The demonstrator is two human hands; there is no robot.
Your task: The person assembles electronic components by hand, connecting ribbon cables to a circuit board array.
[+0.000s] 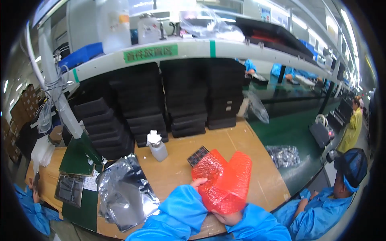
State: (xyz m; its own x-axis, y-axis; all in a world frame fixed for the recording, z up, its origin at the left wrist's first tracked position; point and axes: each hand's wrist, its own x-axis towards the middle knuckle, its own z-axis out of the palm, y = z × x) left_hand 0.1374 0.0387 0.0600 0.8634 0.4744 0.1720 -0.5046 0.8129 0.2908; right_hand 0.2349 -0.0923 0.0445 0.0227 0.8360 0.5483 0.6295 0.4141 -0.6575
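Note:
A glossy red bubble-wrap bag (223, 180) is between my hands above the cardboard-covered table, its upper part split into two flaps. My left hand (199, 183) grips its left side, with the fingertips on the front of the wrap. Low on the bag, my right hand (228, 218) holds the bottom edge; most of its fingers are hidden behind the wrap. Just beyond the bag's upper left lies a dark gridded panel (198, 156), partly covered by the bag.
Silver antistatic bags (126, 193) lie to the left. A white dispenser bottle (158, 150) stands before tall stacks of black foam trays (185, 96). Overhead runs a shelf (193, 47). A co-worker (333, 201) sits close at right; another's sleeve (30, 209) shows at far left.

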